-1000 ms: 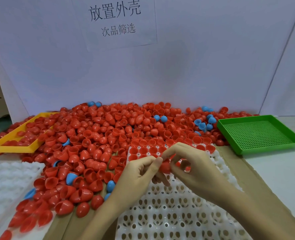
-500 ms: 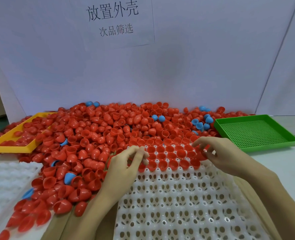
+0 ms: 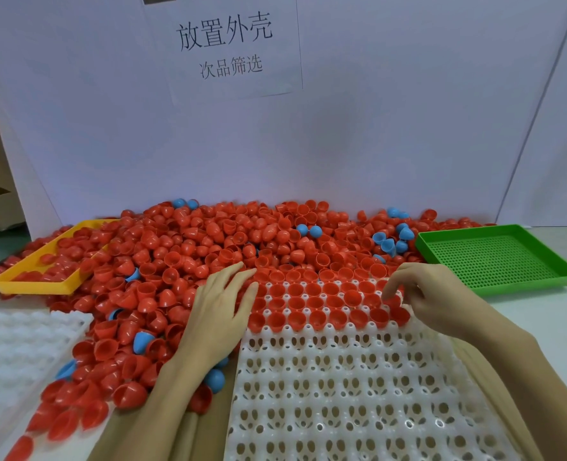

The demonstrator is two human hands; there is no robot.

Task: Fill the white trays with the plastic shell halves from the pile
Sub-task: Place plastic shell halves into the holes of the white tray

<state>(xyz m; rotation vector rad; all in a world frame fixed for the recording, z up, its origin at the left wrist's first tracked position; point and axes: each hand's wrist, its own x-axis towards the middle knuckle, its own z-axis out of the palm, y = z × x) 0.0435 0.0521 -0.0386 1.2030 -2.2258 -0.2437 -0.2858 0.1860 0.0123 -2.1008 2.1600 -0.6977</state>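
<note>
the right hand (image 3: 438, 301) is seen with fingers (image 3: 396, 287) curled down over a red plastic shell half (image 3: 398, 314) at the right end of the third filled row of the white perforated plastic tray (image 3: 358, 394); whether it is pinched or only touched cannot be told. the left hand (image 3: 220, 314) lies flat, fingers straight, nothing held, on the big heap of red and blue plastic shell halves (image 3: 182, 261) beside the tray. a second ago both hands were joined over one shell; they have since parted, so a piece is judged seated and another sought. most cells are left unfilled
</note>
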